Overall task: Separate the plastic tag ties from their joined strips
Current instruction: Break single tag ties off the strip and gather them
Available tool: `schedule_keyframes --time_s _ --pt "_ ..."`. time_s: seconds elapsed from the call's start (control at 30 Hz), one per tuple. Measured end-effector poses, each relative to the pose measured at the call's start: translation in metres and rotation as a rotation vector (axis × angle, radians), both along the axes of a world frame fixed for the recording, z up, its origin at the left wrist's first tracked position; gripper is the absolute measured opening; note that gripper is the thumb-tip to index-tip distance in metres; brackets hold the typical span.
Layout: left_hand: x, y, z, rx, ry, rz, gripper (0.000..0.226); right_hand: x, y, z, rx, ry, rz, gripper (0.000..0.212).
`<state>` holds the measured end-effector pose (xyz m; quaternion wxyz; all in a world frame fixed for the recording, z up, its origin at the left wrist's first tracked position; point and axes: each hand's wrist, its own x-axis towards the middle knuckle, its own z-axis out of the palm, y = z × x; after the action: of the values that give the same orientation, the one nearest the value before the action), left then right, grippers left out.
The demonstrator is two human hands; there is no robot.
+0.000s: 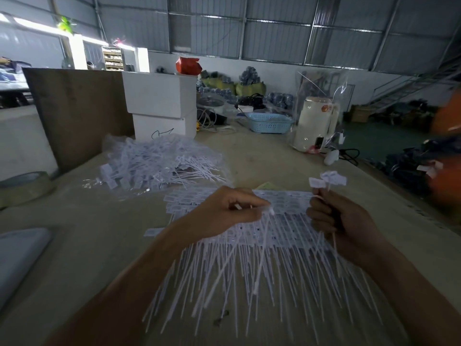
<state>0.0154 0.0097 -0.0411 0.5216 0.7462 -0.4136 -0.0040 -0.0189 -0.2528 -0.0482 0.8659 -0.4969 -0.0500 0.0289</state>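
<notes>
Pinching one tie [270, 211] with my left hand [232, 212], I should twist it cleanly off the strips [287, 228] on the table [99, 245]; my right hand [341, 221] grip clasps freed ties [326, 181].

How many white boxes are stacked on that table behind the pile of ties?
2. The upper white box sits on the lower white box, at the far side of the table behind the bagged ties. More may be hidden behind them.
</notes>
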Motion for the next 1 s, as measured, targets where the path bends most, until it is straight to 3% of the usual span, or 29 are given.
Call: schedule_keyframes --time_s 0.1,0.23,0.43,0.67,0.8,1.0 --pt "0.002 0.0 -0.002 -0.02 -0.012 0.084 0.029 -0.003 0.016 -0.007 -0.024 -0.007 0.11 0.018" --pt "0.001 -0.004 -0.004 -0.046 -0.097 0.226 0.029 -0.005 0.026 -0.016 -0.223 0.005 0.151 0.027" --pt "-0.006 -0.012 -0.007 -0.038 -0.34 0.323 0.018 -0.009 0.042 -0.022 -0.421 0.073 0.181 0.055" --pt "-0.012 -0.013 -0.006 0.132 -0.476 0.292 0.024 -0.012 0.046 -0.021 -0.362 0.008 0.094 0.031" --pt "-0.009 -0.009 -0.01 0.3 -0.637 0.407 0.029 -0.011 0.044 -0.022 -0.329 0.027 0.082 0.029" --pt "-0.012 -0.008 -0.006 0.324 -0.802 0.438 0.025 -0.011 0.044 -0.023 -0.418 -0.011 0.068 0.031"
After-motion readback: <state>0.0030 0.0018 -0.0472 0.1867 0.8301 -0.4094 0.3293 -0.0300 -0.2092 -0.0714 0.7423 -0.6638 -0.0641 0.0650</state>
